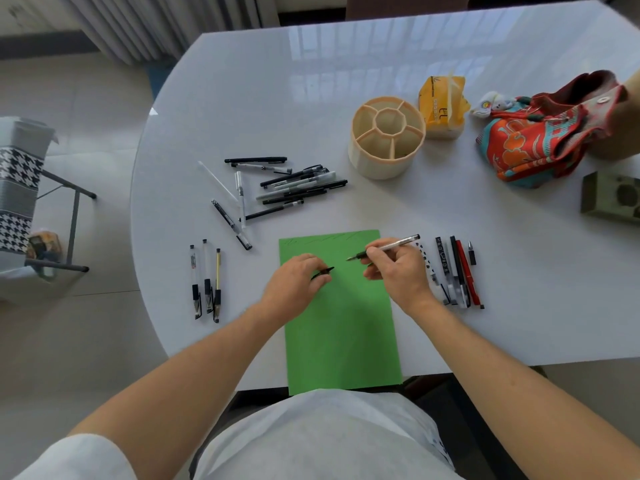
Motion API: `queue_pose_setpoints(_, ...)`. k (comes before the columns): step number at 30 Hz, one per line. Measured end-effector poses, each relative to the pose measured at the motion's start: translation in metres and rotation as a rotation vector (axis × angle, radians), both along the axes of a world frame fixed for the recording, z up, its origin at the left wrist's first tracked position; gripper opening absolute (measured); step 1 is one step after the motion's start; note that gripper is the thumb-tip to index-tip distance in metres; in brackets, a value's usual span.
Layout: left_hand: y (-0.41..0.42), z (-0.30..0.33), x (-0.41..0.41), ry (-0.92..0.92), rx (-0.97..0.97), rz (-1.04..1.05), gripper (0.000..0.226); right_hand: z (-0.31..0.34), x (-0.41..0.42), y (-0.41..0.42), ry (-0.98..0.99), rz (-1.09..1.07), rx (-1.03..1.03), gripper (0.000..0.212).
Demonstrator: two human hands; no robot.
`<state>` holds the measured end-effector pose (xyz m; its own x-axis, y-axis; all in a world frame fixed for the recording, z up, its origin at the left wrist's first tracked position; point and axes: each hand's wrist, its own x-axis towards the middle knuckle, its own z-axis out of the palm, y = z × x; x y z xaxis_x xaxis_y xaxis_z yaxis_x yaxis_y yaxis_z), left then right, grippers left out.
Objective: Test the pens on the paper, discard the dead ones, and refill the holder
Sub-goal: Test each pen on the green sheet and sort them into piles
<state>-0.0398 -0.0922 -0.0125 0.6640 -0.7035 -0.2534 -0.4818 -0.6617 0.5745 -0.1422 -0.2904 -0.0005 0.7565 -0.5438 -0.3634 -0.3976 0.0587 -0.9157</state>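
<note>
Right hand (394, 271) fingers pinch uncapped pen (384, 247); left hand (294, 282) fingers curl round half-hidden cap (325, 270).

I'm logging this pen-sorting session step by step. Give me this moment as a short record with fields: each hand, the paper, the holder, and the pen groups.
left hand: holds a black pen cap over the green paper
right hand: grips an uncapped clear pen, tip above the paper
paper: pen strokes along its far edge
holder: beige, compartments look empty
untested pile: far left of paper
left group: three pens side by side
right group: several pens lined up beside the paper
</note>
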Motion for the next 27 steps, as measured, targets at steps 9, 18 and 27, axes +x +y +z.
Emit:
queue_pose_setpoints(9,-0.012,0.014,-0.004,0.072,-0.034,0.003,0.018,0.003,-0.008,0.026,0.016,0.045,0.169,0.010)
queue_pose_setpoints(18,0.005,0.021,0.002,0.010,-0.029,0.039,0.014,0.004,0.013,0.052,0.099,0.067,0.111,0.010)
queue_pose_setpoints(27,0.096,0.003,0.007,0.056,0.077,0.650,0.015,0.001,0.109,0.102,0.159,0.305,-0.195,0.025)
